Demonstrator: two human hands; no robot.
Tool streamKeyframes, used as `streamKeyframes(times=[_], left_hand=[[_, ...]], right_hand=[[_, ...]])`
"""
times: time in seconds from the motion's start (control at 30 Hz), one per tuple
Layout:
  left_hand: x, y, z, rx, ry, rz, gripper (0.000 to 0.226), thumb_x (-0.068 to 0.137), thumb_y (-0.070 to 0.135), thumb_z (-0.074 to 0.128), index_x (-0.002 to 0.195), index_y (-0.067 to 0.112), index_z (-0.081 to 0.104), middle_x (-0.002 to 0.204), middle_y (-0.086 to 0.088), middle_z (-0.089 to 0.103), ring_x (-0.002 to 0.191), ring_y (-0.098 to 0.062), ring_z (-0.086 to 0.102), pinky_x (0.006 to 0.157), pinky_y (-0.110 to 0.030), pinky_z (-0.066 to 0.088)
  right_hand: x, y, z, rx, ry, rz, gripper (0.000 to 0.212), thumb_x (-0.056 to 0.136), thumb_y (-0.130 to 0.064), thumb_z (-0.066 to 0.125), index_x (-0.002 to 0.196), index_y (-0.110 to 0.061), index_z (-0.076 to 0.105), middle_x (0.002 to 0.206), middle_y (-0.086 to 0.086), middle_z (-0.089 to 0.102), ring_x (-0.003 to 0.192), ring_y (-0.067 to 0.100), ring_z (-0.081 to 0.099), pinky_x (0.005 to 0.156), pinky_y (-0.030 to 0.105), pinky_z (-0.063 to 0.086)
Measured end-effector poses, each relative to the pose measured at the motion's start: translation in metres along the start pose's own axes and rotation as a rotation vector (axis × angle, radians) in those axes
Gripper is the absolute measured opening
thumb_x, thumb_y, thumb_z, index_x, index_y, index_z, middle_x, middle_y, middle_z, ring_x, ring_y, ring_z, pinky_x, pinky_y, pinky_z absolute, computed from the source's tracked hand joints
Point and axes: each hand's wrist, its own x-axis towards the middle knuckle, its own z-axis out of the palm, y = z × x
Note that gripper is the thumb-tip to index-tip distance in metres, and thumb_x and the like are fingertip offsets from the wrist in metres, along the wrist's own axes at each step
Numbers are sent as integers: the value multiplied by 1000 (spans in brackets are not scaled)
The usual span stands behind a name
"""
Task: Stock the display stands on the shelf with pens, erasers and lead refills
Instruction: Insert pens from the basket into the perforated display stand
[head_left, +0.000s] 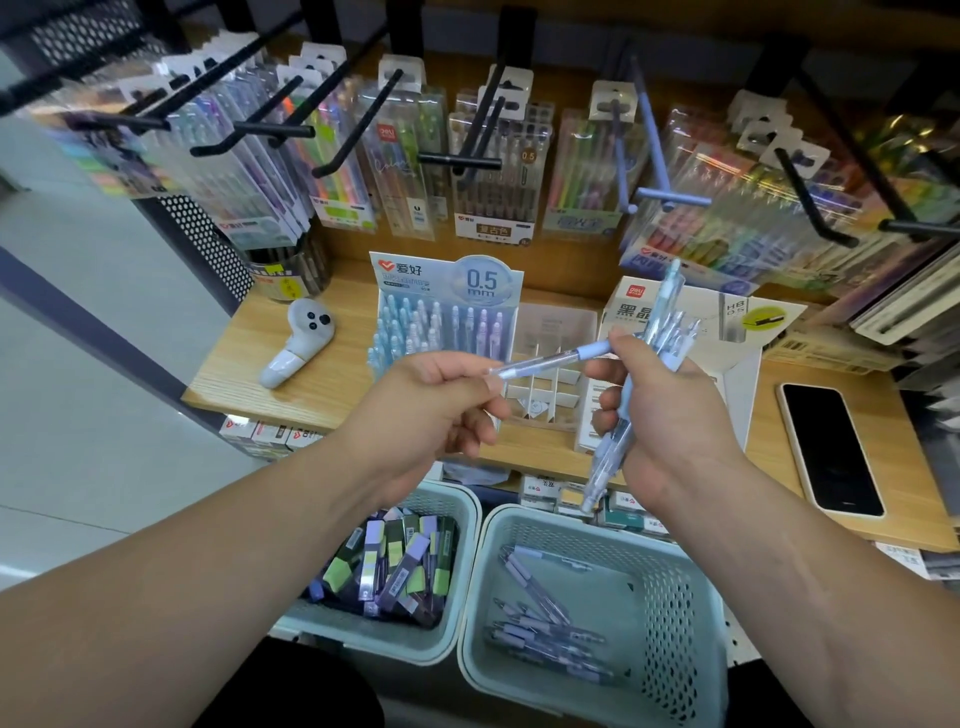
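On the shelf (317, 395), the pen stand (448, 283) reads "0.5 mm".

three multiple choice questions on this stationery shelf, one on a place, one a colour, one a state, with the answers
1. Where does the phone lie? A flat on the wooden shelf; B on the floor; C hung on a hook.
2. What colour are the two baskets? A red; B pale green; C black.
3. What is the right hand doing? A hanging empty; B gripping a bundle of pens; C pressing a button.
Key: 1 A, it lies on the wood at the right. 2 B, both perforated walls are pale green. 3 B, its fingers curl round the bundle while the left hand pinches a single pen.
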Motion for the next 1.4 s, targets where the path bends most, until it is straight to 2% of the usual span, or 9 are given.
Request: streamKeyframes(times=[0.07,0.2,0.37,0.53,0.73,0.83,1.03,1.2,1.4], left_hand=[[2,3,-1,-161,23,-87,17,92,4,63,108,6,67,75,-9,70,54,-13,59,45,-22,45],[2,7,-1,-289,9,-168,32,80,28,70,106,11,63,76,-9,69,54,-13,59,44,-21,46],[7,9,-5,-194,124,-125,10,91,9,67,99,3,70,72,-8,67,55,-12,61,47,-19,49],[14,19,-21,215,248,179,3,91,0,67,90,3,67,71,-13,70,58,-21,65,52,-27,52],[27,26,-38,540,340,378,10,86,11,78,83,15,68,67,-17,65,49,-15,55,50,-26,48],[37,20,-44,742,375,399,14,86,15,78,79,22,67,66,-9,64,51,-9,50,57,-29,46],[53,17,-42,1038,440,418,5,89,19,72,87,22,69,66,12,56,64,-6,53,60,-1,33],[72,12,-38,1194,414,450,5,88,18,71,91,16,74,72,8,57,79,-21,62,68,-28,43],[84,12,-35,1223,413,449,5,88,18,69,87,16,73,76,5,58,73,-16,55,67,-26,39]], right_hand=[[1,0,-1,-32,-23,-9,9,95,-27,68,95,-18,68,69,1,68,46,8,46,46,24,40],[1,3,-2,-84,-109,-19,8,96,-25,67,97,-17,68,67,1,65,48,10,44,46,25,38],[2,7,-2,-111,-165,13,12,97,-26,67,103,-17,68,66,0,64,50,11,43,46,25,37],[8,10,-5,-122,-151,75,22,95,-26,68,112,-11,66,63,1,63,47,10,42,44,25,36],[14,8,-14,-147,-138,84,30,94,-28,69,115,-5,68,61,0,58,49,11,43,44,25,36],[13,7,-17,-160,-163,57,29,95,-24,68,113,-2,68,63,2,57,48,12,41,44,26,35],[13,7,-21,-183,-189,37,30,95,-23,67,113,1,66,61,2,56,48,13,41,44,26,35],[13,5,-24,-186,-201,35,28,96,-23,66,112,-1,66,61,2,56,49,13,41,46,26,35],[15,4,-31,-181,-206,45,18,94,-25,68,101,-8,66,64,3,57,49,13,43,46,25,37]])
